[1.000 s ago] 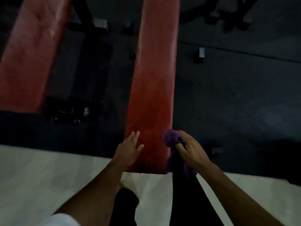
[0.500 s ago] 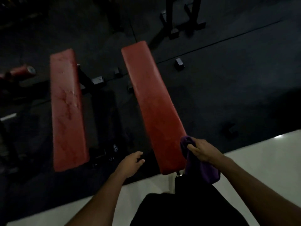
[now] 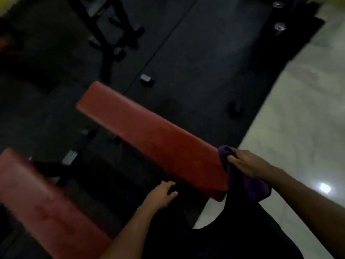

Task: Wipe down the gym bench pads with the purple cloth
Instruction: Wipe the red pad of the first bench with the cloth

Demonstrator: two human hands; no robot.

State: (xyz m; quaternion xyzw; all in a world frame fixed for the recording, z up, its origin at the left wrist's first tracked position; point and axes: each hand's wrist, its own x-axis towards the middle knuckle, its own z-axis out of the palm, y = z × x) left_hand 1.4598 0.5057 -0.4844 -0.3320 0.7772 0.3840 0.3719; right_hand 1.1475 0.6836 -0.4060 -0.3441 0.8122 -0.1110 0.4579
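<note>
A dim, blurred view looking down over a gym floor from the person's head. At the far left, a red bench pad (image 3: 43, 206) is running diagonally out of the lower left corner, its surface smeared by blur. Between it and the next pad, dark metal frame parts (image 3: 70, 157) are showing against the black rubber floor (image 3: 196, 53). Just right of that gap, the left hand (image 3: 160, 196) is hovering low beside the near end of the second pad, fingers loosely spread and gripping nothing, not touching the pad. In the middle, the second red bench pad (image 3: 149, 135) is stretching diagonally from upper left down to lower right. At its near right corner, the right hand (image 3: 246, 163) is clutching the purple cloth (image 3: 255, 187), fingers curled around it; the bunched top of the cloth is sitting against the pad's edge while the rest is hanging down below the hand. Farther right, pale tiled floor (image 3: 298, 118) is meeting the black mat, with a bright light reflection (image 3: 325, 188) glinting on it
</note>
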